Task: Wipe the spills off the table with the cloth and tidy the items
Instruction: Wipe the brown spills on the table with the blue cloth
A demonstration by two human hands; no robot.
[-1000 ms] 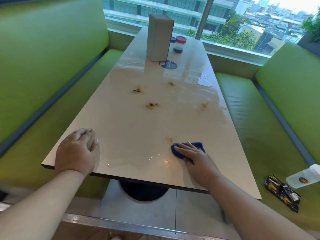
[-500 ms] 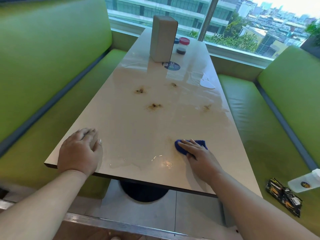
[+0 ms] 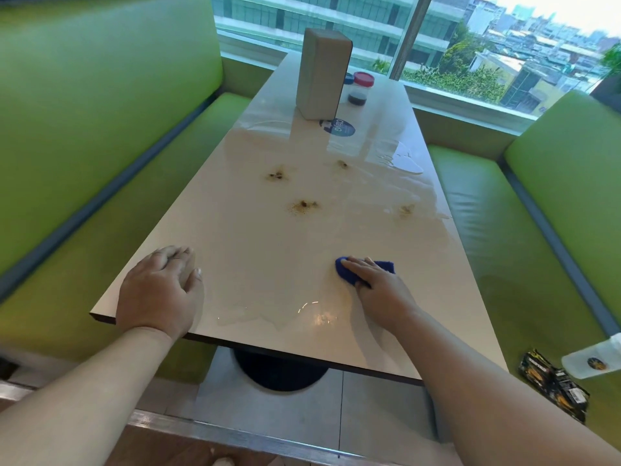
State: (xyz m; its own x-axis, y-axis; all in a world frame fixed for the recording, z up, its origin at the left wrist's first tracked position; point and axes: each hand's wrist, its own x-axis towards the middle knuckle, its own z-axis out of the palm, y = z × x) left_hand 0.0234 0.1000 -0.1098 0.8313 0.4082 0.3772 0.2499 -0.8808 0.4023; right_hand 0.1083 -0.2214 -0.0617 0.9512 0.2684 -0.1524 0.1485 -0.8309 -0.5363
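A small blue cloth [image 3: 347,275] lies on the pale table [image 3: 255,250] near its front right. My right hand [image 3: 379,290] presses flat on the cloth with straight fingers. My left hand [image 3: 158,294] rests flat on the table's front left corner. Several brown crumbly spills mark the middle of the table: one [image 3: 278,175] at the left, one [image 3: 304,206] nearer me, one [image 3: 342,164] farther back and a faint one [image 3: 406,210] at the right. A thin wet film [image 3: 268,314] shines near the front edge.
A tall beige napkin box [image 3: 322,75] stands at the far end beside a red-lidded jar [image 3: 359,90] and a round blue sticker [image 3: 337,126]. Green benches flank the table. On the right bench lie dark snack packets [image 3: 554,385] and a clear plastic cup [image 3: 591,361].
My right hand has slid the cloth a little away from me, over the faint brown spot that was beside it. My left hand has stayed in place.
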